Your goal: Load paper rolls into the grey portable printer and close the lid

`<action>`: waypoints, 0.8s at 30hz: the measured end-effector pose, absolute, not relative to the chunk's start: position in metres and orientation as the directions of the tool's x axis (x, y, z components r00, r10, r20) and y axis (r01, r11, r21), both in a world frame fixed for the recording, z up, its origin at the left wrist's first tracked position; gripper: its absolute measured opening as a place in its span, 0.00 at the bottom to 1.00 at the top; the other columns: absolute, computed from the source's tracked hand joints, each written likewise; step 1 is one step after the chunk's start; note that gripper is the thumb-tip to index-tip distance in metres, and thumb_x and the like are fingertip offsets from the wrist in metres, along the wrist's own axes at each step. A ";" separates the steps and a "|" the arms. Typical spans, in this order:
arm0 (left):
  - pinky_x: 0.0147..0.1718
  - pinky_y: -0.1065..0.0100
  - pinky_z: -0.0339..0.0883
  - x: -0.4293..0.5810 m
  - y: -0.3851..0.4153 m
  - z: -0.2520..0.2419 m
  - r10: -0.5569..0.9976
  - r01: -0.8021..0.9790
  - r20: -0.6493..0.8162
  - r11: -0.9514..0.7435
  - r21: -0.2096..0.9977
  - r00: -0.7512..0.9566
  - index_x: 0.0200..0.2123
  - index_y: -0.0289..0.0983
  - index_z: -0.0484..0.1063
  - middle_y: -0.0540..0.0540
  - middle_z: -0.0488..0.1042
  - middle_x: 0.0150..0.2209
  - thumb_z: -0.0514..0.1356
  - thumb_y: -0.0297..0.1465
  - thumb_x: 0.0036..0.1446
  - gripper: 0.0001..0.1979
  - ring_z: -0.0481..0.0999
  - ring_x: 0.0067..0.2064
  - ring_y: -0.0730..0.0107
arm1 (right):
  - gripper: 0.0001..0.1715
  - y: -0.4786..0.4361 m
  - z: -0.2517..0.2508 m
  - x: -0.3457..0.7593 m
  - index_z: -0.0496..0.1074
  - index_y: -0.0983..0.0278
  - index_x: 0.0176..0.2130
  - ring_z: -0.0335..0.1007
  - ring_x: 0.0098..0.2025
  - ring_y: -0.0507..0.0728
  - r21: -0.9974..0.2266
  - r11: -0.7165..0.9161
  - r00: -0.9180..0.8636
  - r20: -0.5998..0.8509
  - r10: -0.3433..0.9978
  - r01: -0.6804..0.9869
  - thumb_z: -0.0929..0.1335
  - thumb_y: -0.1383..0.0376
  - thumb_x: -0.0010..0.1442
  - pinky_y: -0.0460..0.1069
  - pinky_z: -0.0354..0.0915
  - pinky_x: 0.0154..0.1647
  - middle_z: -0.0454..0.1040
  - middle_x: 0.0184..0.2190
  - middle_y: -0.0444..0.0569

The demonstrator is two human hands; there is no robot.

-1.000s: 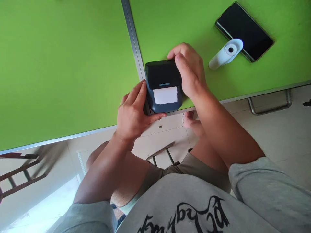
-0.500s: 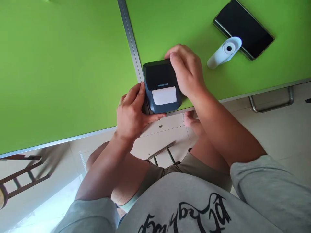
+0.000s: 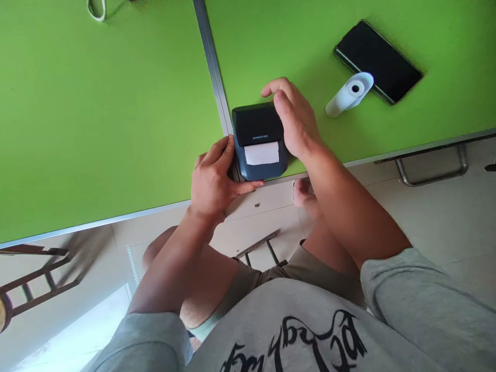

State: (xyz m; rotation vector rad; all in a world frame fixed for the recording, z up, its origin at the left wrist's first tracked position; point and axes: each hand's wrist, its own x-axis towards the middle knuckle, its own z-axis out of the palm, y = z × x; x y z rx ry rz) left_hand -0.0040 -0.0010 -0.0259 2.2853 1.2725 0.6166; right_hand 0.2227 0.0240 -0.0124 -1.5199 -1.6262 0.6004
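Note:
A dark label printer (image 3: 258, 126) lies at the front edge of the green table, beside the metal strip. Out of its slot sticks a white paper strip (image 3: 261, 154). My left hand (image 3: 212, 173) grips the printer's lower left corner, fingers along the side and thumb at the front edge. At the upper right corner is my right hand (image 3: 296, 113), its forefinger lifted off and stretched out past the back edge. Its thumb lies close to the printer's side; whether it touches I cannot tell. The other right fingers are partly hidden.
To the right lie a loosely unrolled white paper roll (image 3: 349, 94) and a black phone (image 3: 380, 62), touching or nearly so. A metal strip (image 3: 211, 57) runs between the table panels. A white loop (image 3: 96, 10) shows at the top left. Stools stand below the table.
My right fingers have lifted from the printer's upper right corner and spread a little. The left hand keeps its grip. The view has shifted slightly, bringing the white loop into sight.

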 end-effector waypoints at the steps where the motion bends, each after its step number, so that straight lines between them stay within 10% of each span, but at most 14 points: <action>1: 0.64 0.50 0.66 -0.004 -0.001 -0.026 0.865 0.664 0.164 -0.473 0.580 0.474 0.67 0.41 0.69 0.34 0.72 0.66 0.59 0.72 0.46 0.55 0.74 0.65 0.40 | 0.19 0.024 -0.012 0.225 0.70 0.54 0.43 0.73 0.53 0.60 -0.802 0.180 0.033 0.241 0.970 0.570 0.57 0.49 0.72 0.55 0.67 0.56 0.77 0.46 0.49; 7: 0.62 0.46 0.67 -0.003 -0.001 -0.027 0.873 0.690 0.142 -0.460 0.559 0.467 0.71 0.35 0.62 0.29 0.72 0.64 0.59 0.74 0.45 0.63 0.75 0.63 0.37 | 0.30 0.021 -0.007 0.250 0.72 0.53 0.52 0.74 0.47 0.59 -0.823 0.185 -0.193 0.094 0.977 0.538 0.76 0.47 0.52 0.54 0.71 0.48 0.75 0.54 0.47; 12: 0.63 0.44 0.65 -0.004 0.000 -0.026 0.877 0.660 0.131 -0.440 0.609 0.463 0.70 0.36 0.62 0.29 0.72 0.64 0.61 0.71 0.46 0.60 0.73 0.64 0.38 | 0.22 0.021 0.002 0.248 0.72 0.53 0.45 0.62 0.28 0.54 -0.821 0.267 -0.068 0.271 0.960 0.504 0.76 0.51 0.54 0.52 0.63 0.33 0.65 0.27 0.39; 18: 0.55 0.58 0.74 -0.008 0.005 -0.016 0.954 0.102 0.152 -0.184 0.978 0.260 0.57 0.44 0.73 0.40 0.78 0.56 0.68 0.53 0.55 0.31 0.80 0.54 0.56 | 0.08 0.022 0.026 0.229 0.69 0.51 0.40 0.66 0.23 0.54 -0.841 0.294 0.087 0.370 0.925 0.453 0.69 0.52 0.68 0.52 0.58 0.27 0.66 0.22 0.37; 24: 0.52 0.66 0.76 0.002 0.012 -0.011 0.973 -0.204 -0.124 0.164 0.965 0.196 0.41 0.43 0.80 0.46 0.82 0.44 0.73 0.40 0.47 0.17 0.81 0.43 0.67 | 0.10 0.027 0.025 0.223 0.65 0.54 0.35 0.80 0.35 0.56 -0.812 0.359 0.171 0.478 0.862 0.460 0.67 0.56 0.70 0.52 0.57 0.24 0.76 0.32 0.42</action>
